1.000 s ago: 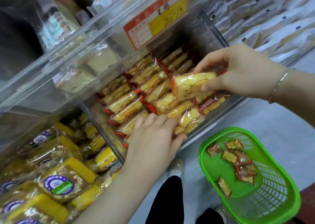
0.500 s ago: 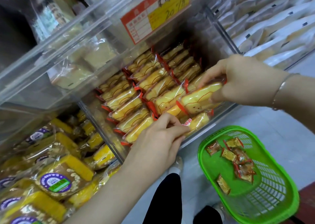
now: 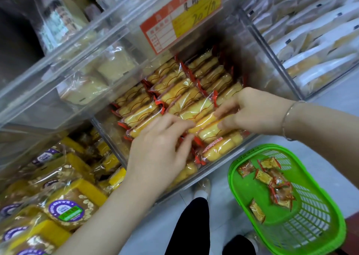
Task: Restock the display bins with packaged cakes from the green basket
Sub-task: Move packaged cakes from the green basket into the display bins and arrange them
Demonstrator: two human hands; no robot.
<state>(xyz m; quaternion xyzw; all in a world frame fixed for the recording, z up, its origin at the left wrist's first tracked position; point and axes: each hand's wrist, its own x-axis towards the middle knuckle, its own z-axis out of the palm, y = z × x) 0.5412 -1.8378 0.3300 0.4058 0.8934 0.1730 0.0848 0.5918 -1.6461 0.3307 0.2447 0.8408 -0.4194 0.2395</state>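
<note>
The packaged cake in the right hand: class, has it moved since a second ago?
Yes. The packaged cake has gone down from above the rows into the clear bin, near its front wall.

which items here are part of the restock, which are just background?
In the job:
- green basket
- small packets in it
- cake bin
- packaged cake, held by right hand
- left hand

Background:
- price tag
- purple-label cakes
- white packs

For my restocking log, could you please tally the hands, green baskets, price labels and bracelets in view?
Hands: 2, the left hand and the right hand, which pinches a packaged cake
Green basket: 1
Price label: 1
Bracelet: 1
Total: 5
</note>
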